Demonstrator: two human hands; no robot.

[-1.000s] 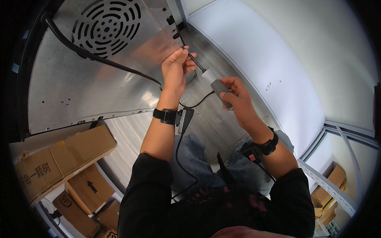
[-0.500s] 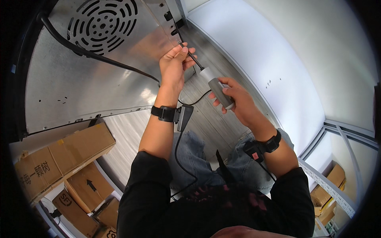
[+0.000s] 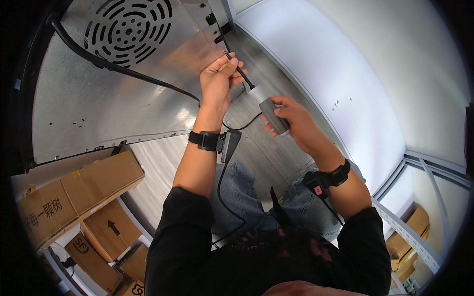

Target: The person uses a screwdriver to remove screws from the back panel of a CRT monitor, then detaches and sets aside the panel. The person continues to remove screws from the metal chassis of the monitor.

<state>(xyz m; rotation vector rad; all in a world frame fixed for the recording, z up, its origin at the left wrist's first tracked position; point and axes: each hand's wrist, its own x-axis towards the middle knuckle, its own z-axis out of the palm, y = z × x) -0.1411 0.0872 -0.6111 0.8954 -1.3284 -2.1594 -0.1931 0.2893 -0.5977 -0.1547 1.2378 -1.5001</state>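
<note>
My right hand (image 3: 294, 121) wraps round the grey handle of a screwdriver (image 3: 274, 116), which slants up and left. Its dark shaft runs to the right edge of a large metal panel (image 3: 163, 106). There my left hand (image 3: 217, 79) is closed, thumb and forefinger pinched at the shaft's tip and the other fingers curled beside the shaft. A small screw may sit between the fingertips, but it is too small to make out. The tip is right beside the panel's edge; whether it touches cannot be seen.
A round slotted vent (image 3: 129, 32) marks the panel's upper part. A thick black cable (image 3: 126, 71) crosses it. Cardboard boxes (image 3: 96, 185) are stacked at lower left, with more boxes (image 3: 410, 234) at lower right. A white wall panel (image 3: 340, 89) stands to the right.
My right fingers have shifted slightly round the screwdriver's handle. My left hand keeps its pinch at the tip, and the rest of the scene is nearly unmoved.
</note>
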